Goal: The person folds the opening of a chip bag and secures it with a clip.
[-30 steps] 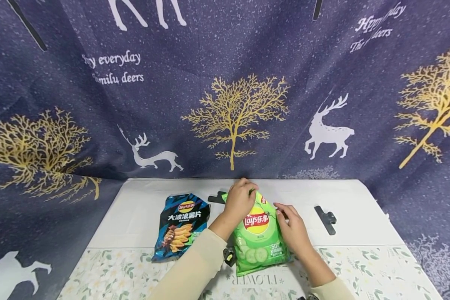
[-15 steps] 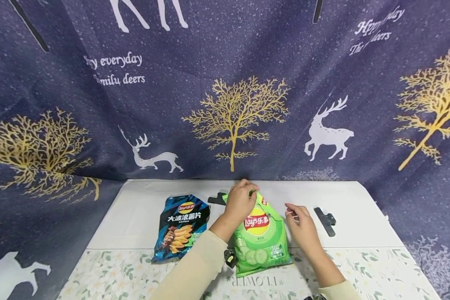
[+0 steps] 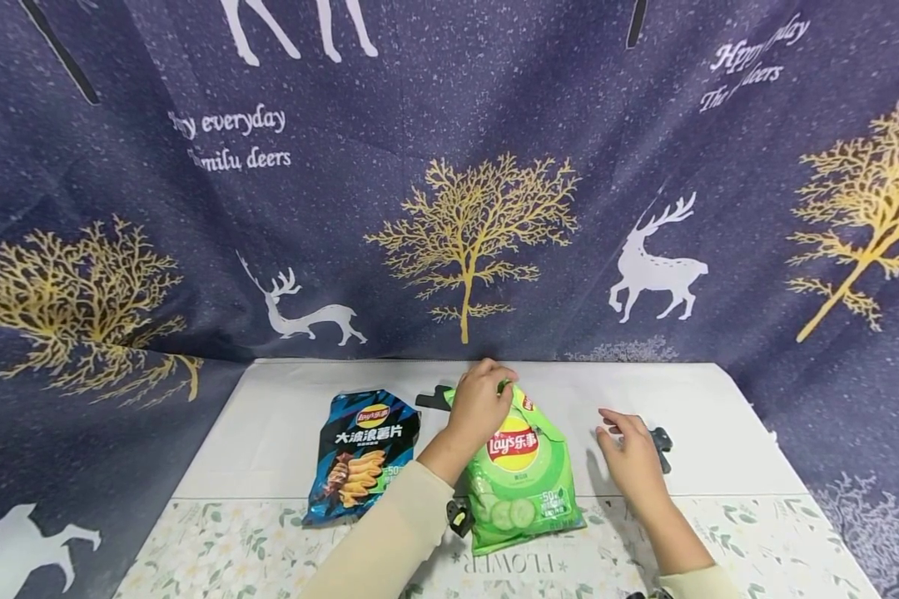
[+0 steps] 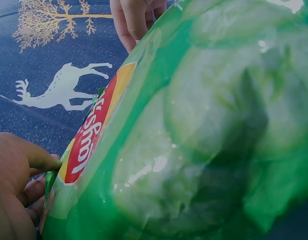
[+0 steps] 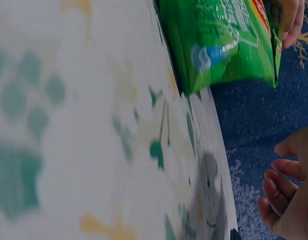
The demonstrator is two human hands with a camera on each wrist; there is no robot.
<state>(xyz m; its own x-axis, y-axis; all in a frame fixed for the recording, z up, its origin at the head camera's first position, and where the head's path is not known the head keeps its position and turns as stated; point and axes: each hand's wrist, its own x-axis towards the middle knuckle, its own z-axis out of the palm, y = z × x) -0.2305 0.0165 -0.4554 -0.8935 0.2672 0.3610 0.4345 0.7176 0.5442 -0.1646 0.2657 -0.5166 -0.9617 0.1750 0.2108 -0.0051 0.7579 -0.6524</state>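
A green Lay's potato chip bag (image 3: 524, 482) lies on the table with its top folded over at a slant. My left hand (image 3: 482, 403) holds that folded top; the left wrist view has its thumb and fingers (image 4: 43, 160) pinching the bag's edge. To the right of the bag, apart from it, is my right hand (image 3: 631, 453), fingers loosely bent and holding nothing, as the right wrist view confirms. It partly covers a black bag clip (image 3: 663, 445) on the table. A second black clip (image 3: 430, 398) lies by the bag's upper left, partly hidden.
A dark blue Lay's chip bag (image 3: 363, 457) lies to the left, beside my left forearm. The table (image 3: 270, 433) is white at the back and flower-printed in front. A dark blue curtain (image 3: 449, 249) with deer and trees hangs right behind it.
My right hand has left the green bag's right edge and moved right, now overlapping the black clip. My left hand stays on the folded top.
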